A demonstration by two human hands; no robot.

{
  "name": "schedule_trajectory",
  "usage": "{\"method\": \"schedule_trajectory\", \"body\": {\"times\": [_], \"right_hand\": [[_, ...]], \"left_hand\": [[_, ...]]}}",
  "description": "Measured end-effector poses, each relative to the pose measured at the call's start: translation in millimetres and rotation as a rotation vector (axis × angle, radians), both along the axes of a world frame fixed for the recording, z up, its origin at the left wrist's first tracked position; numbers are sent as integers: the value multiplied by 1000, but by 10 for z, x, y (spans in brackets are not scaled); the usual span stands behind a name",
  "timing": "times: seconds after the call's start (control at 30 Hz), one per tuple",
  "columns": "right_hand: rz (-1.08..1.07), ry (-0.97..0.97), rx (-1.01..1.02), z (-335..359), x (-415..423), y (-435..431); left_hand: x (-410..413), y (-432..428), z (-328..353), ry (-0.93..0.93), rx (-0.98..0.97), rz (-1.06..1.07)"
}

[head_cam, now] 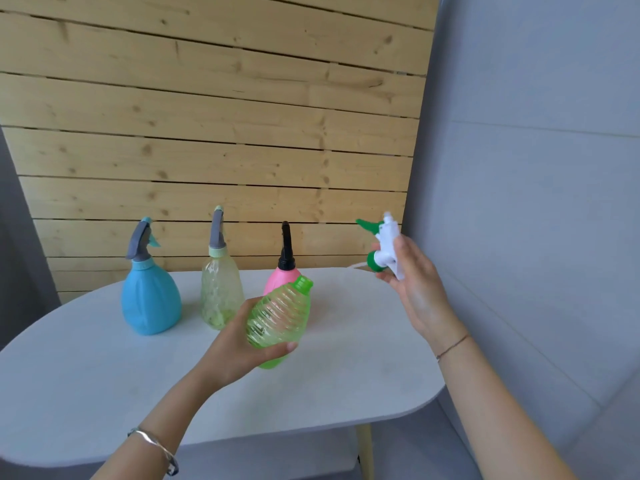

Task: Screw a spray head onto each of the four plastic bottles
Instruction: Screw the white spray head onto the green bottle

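My left hand (239,344) grips a ribbed green bottle (280,317) above the table, tilted with its open threaded neck toward the upper right. My right hand (412,278) holds a white spray head with green nozzle and collar (382,245) off to the right, apart from the bottle. Standing in a row at the back are a blue bottle (150,299) with a grey spray head, a pale yellow-green bottle (221,292) with a grey spray head, and a pink bottle (278,280) with a black spray head, partly hidden behind the green bottle.
The white rounded table (104,375) ends close to me and at the right. A wooden plank wall (207,116) stands behind it. A grey wall (536,168) lies to the right.
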State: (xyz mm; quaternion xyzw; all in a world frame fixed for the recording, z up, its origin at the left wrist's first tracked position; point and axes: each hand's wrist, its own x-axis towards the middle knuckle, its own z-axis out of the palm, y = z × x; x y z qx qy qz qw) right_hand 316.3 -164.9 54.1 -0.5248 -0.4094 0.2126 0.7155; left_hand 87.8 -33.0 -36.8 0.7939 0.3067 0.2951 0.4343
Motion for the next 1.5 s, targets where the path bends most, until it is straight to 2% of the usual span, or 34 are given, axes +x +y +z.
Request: {"method": "schedule_trajectory", "body": {"times": [0.2,0.3,0.57,0.77,0.87,1.03,1.23,1.3,1.5], "right_hand": [[175,326,183,277,-128,57],[246,418,221,299,-173,79],[301,480,201,214,-287,234],[326,462,44,45,-353,360],[338,397,-77,-54,-459,402],[398,119,-218,-160,-618,443],[277,-56,-289,-185,-634,451],[245,-91,-272,-191,-622,445],[343,-222,-283,-149,-608,418]], "left_hand": [[-232,150,-3,49,2,34],[-303,192,-16,78,2,57],[-387,201,21,38,-8,79],[-375,141,96,-6,-15,0],[-346,101,112,-8,-15,-53],[-334,94,100,45,54,-40],[-364,80,126,52,66,-64],[-386,84,158,28,24,-80],[-476,97,277,-2,-184,-180]]}}
